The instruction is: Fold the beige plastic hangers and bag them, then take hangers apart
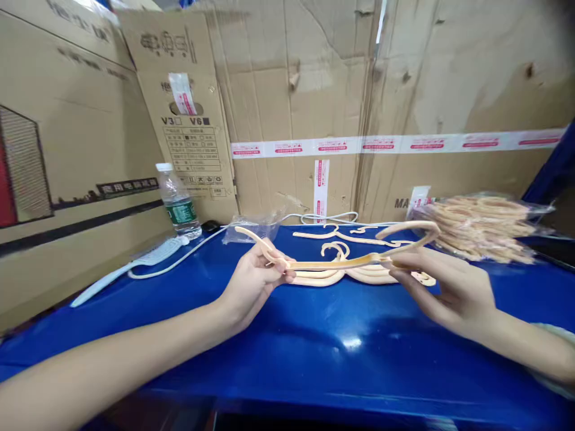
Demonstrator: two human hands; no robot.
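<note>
A beige plastic clothes hanger (335, 264) is held up above the table between my two hands. My left hand (258, 276) pinches it near one end, where a thin curved arm sticks up and to the left. Fingers of my right hand (449, 287) grip the other side, beside the curved hook part (415, 227). Just behind and below lie several nested beige hangers (317, 279), their hooks pointing away from me. Farther back, more hanger pieces (314, 235) rest flat on the table. My fingers partly hide where the held parts meet.
The blue table (287, 353) is backed by cardboard sheets (291, 90). At the left stand a water bottle (179, 203) and a pale blue fly swatter (130, 266). A white cable (197, 248) runs along the back. Plastic-wrapped hangers (480, 227) are piled at the right; a clear bag (254, 230) lies behind my left hand.
</note>
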